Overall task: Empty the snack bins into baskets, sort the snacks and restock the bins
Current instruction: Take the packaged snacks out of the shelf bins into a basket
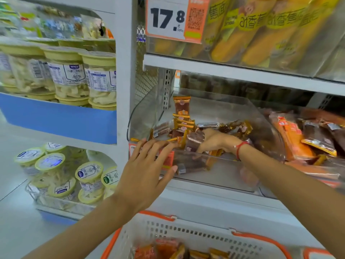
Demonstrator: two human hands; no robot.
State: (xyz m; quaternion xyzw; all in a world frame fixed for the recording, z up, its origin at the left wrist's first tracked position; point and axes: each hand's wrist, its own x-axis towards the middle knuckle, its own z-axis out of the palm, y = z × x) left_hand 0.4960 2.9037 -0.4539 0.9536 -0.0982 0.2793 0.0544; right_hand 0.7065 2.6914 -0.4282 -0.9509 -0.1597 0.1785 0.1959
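Now the right hand (214,140) is down inside the clear snack bin (242,116) on the middle shelf, fingers curled round a brown snack packet (194,142). The left hand (149,165) lies flat against the bin's front wall, fingers straight and spread, gripping nothing. More orange and brown packets (182,120) lie heaped in the bin. Below, a white basket (186,232) with orange trim holds a few packets.
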